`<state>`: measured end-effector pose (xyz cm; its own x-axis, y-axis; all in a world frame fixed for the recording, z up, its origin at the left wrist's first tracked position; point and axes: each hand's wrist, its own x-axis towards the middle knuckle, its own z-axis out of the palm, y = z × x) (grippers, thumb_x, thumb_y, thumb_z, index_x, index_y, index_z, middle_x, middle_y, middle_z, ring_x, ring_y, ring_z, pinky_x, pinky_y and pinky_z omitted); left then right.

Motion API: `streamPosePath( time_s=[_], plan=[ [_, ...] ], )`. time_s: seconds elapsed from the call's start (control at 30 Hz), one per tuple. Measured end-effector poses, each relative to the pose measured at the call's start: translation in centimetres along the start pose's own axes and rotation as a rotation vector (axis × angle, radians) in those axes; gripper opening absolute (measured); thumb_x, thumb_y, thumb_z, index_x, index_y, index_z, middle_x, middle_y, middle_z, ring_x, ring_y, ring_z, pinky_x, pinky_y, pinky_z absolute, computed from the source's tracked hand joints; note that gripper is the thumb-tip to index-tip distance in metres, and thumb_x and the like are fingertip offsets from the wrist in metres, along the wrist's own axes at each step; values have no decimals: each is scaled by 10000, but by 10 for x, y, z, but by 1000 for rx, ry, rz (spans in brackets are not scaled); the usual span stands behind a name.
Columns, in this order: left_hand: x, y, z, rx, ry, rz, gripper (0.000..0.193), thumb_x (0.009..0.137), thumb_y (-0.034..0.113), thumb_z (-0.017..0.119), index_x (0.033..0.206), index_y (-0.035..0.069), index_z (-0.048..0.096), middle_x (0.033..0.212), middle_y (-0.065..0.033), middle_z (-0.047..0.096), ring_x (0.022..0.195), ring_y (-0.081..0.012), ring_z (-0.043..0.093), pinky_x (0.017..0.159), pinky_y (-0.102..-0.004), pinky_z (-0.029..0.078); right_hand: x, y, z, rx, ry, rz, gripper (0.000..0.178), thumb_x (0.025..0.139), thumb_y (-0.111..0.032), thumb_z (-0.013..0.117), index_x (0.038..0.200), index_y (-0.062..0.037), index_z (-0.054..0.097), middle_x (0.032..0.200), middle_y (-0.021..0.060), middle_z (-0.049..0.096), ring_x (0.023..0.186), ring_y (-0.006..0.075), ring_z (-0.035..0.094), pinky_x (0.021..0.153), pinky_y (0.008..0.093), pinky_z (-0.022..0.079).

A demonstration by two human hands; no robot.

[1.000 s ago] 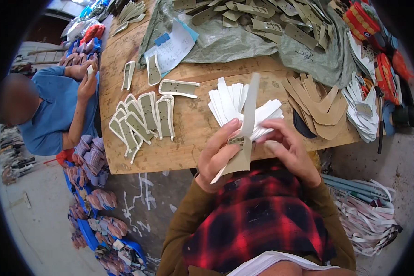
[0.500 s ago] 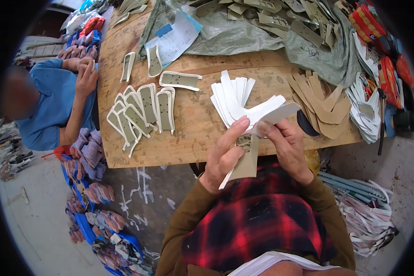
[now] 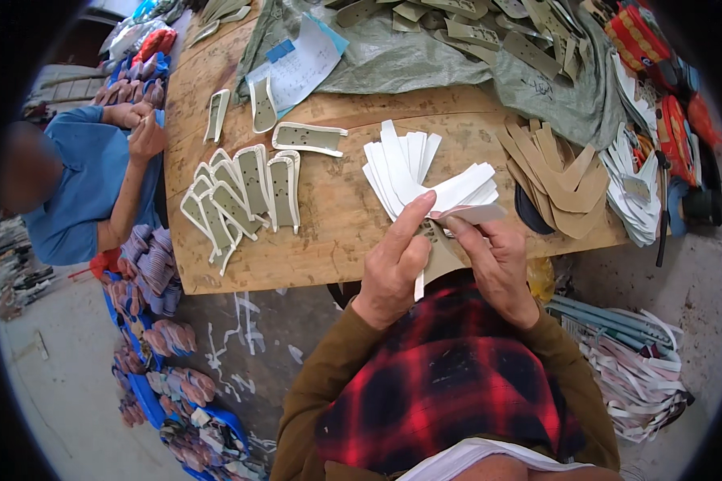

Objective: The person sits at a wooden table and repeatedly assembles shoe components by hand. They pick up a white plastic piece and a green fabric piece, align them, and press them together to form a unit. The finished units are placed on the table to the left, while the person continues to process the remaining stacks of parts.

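Observation:
Between my two hands, at the table's front edge, is a flat olive piece with small holes (image 3: 444,258), like the cut parts on the table. My left hand (image 3: 395,268) is closed on its left side, index finger stretched along the top; a narrow white strip hangs below its fingers. Thumb and fingers of my right hand (image 3: 493,260) pinch the upper right of the piece, where a pale flap (image 3: 477,213) sticks out. Just beyond my fingertips lies a fanned stack of white V-shaped pieces (image 3: 401,172). How flap and olive piece join is hidden by my fingers.
White-edged olive pieces (image 3: 253,180) lie on the left of the wooden table (image 3: 329,256). Brown V-shaped pieces (image 3: 573,188) sit at right. Behind are a written sheet (image 3: 305,68) and a green sack (image 3: 377,68) under more olive parts. A person in blue (image 3: 96,176) works at left.
The pale flap has tipped down and now shows a pinkish edge. Both hands and the olive piece have shifted slightly, with the piece's lower end swinging away from my lap.

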<state>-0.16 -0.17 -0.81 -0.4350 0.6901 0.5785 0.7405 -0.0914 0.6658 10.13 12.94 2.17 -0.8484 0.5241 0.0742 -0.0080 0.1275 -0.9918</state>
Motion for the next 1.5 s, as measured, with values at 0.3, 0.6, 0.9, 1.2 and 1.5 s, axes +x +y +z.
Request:
streamPosePath(
  time_s=[0.3, 0.6, 0.9, 1.2, 1.5],
  plan=[
    [0, -7, 8, 118, -19, -31, 292, 780, -85, 640, 965, 12, 437, 1226, -256, 610, 1003, -400, 663, 812, -398, 561, -2, -6, 1, 47, 33, 53, 194, 971, -58, 544, 1083, 52, 657, 961, 104, 718, 842, 115, 656, 761, 257, 510],
    [0, -14, 7, 197, -85, -80, 378, 717, -55, 694, 1023, 14, 484, 1064, -167, 662, 914, -346, 672, 717, -388, 544, 1, -35, -5, 326, 147, 227, 240, 991, -120, 515, 1086, 38, 669, 1052, 93, 703, 910, 127, 647, 819, 260, 493],
    [13, 6, -13, -391, -230, -659, 229, 974, 134, 531, 1152, -8, 560, 1011, -182, 638, 909, -344, 649, 736, -379, 511, 19, 21, -24, 332, -242, 233, 206, 952, -73, 583, 1095, 39, 679, 893, 23, 590, 754, 89, 544, 700, 234, 451],
    [18, 22, -19, -677, -562, -836, 295, 989, 221, 499, 1163, -13, 546, 1035, -150, 633, 957, -247, 614, 850, -364, 479, 27, 21, -10, 568, 3, 377, 173, 968, -149, 595, 899, -1, 653, 750, -12, 571, 602, 34, 492, 544, 192, 378],
    [85, -83, -106, 406, 105, -584, 391, 950, 324, 613, 1192, 33, 516, 899, -178, 679, 806, -354, 668, 697, -427, 506, 42, 42, -28, -340, -52, -168, 161, 912, -143, 624, 1008, -17, 653, 847, 81, 617, 790, 214, 593, 698, 320, 464]
  ],
)
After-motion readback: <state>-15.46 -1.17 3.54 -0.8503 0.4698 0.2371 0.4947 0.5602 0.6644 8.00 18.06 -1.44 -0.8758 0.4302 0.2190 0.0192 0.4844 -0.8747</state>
